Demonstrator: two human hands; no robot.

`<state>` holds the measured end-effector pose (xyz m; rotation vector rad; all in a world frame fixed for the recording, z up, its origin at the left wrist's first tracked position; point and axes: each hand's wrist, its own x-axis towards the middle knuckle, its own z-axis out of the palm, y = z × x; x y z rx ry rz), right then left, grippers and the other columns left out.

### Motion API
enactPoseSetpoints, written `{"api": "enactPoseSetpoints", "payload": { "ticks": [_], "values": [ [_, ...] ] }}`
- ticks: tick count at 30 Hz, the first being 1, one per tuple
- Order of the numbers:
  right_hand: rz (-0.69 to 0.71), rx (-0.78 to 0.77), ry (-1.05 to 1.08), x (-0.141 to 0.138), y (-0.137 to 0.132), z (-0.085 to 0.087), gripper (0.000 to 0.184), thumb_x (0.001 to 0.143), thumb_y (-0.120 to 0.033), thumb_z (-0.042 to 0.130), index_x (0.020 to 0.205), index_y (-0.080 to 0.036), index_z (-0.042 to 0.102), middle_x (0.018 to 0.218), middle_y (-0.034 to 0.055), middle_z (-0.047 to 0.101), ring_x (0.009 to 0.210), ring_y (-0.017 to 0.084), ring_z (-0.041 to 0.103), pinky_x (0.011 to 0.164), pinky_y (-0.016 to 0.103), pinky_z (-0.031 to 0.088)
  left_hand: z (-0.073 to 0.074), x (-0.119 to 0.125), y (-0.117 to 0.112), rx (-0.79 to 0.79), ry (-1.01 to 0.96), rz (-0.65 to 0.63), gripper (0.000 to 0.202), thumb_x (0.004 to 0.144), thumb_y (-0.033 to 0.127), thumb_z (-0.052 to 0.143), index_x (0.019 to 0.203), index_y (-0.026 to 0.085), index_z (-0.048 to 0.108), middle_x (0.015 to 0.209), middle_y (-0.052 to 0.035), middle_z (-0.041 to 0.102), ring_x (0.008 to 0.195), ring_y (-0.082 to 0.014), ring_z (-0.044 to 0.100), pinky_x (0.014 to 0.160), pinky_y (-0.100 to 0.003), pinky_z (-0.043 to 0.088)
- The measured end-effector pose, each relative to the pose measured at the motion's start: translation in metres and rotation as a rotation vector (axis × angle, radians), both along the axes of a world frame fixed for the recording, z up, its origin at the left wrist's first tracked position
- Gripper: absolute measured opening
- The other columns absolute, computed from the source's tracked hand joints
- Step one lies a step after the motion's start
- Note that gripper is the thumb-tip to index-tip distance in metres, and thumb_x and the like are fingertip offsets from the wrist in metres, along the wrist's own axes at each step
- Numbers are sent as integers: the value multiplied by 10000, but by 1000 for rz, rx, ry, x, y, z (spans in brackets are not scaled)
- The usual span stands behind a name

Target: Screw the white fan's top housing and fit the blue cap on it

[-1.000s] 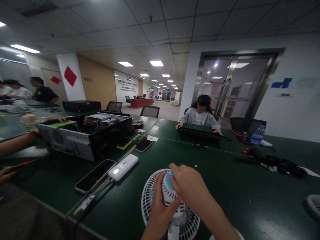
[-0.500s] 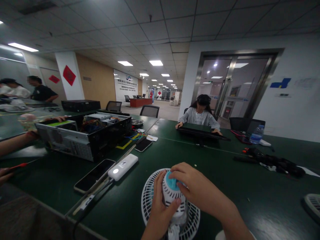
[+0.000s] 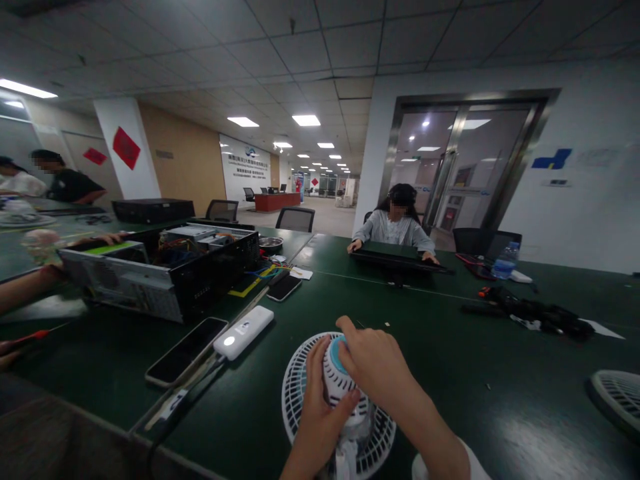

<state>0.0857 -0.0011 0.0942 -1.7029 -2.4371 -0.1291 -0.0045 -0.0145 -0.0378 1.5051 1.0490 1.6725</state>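
Observation:
A small white electric fan (image 3: 290, 400) lies grille-down on the green table below me, its motor housing (image 3: 332, 381) pointing up. My left hand (image 3: 320, 420) is wrapped round the housing, fingers on the far left side and thumb across the near right side. On top of the housing is a light-blue knob (image 3: 338, 356), partly covered by my right hand (image 3: 377, 363). The right hand's fingers are bent round the knob's top and right edge; some fingertips are hidden behind the hand.
An opened computer case (image 3: 190, 280) stands at the left, near another person's hand and a red-handled screwdriver (image 3: 35, 337). Phones (image 3: 186, 352) and a white power bank (image 3: 245, 332) lie left of the fan. Opposite, a person holds a dark monitor (image 3: 400, 261). A round grille (image 3: 620, 400) is far right.
My right hand has turned over the knob, its back now covering more of it. The left hand keeps its hold on the housing. The view has shifted slightly.

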Motion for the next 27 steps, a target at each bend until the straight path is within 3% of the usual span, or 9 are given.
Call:
{"api": "enactPoseSetpoints", "payload": {
  "ticks": [4,7,10,15,21,23,27],
  "values": [
    [-41,-15,51,9,2,1,282,913,-232,309,1048,-162,547,793,98,677,736,236,653,624,325,462,3,-1,0,-1,19,-37,649,745,405,595,1308,208,339,1371,-105,332,1301,-282,276,1086,-452,186],
    [161,-39,124,29,0,6,267,878,-172,392,1070,-225,570,932,42,650,858,162,611,756,279,447,4,-2,0,-25,11,-53,636,750,390,594,1305,216,339,1363,-102,330,1291,-282,289,1077,-454,208],
    [397,-68,140,44,-2,12,309,814,-91,464,1053,-221,610,1123,52,578,1025,168,527,872,291,408,4,-1,-1,-27,-2,-41,627,755,390,585,1306,222,336,1362,-101,327,1284,-288,295,1067,-466,219],
    [473,-118,-3,41,2,24,272,821,-92,495,1033,-194,632,1147,45,589,1040,169,521,893,297,404,4,0,-1,-50,0,-39,615,758,344,584,1307,224,333,1368,-102,312,1273,-296,305,1051,-479,246],
    [405,-40,-187,28,4,29,144,816,-174,549,925,-164,642,986,58,647,920,179,578,803,278,429,5,0,-1,-15,18,-20,596,770,354,570,1301,214,337,1354,-105,327,1278,-285,295,1057,-468,233],
    [336,-13,-181,21,0,23,139,830,-199,524,902,-142,630,905,83,664,855,197,600,751,290,439,4,0,-1,-5,20,-18,593,773,353,568,1301,213,335,1355,-107,327,1280,-284,296,1061,-466,223],
    [125,58,-119,8,-7,2,251,884,-197,380,1046,-106,548,757,109,668,685,210,629,609,291,439,3,-2,0,22,41,-43,607,778,331,565,1317,212,312,1373,-111,313,1293,-290,273,1070,-487,193]
  ]
}}
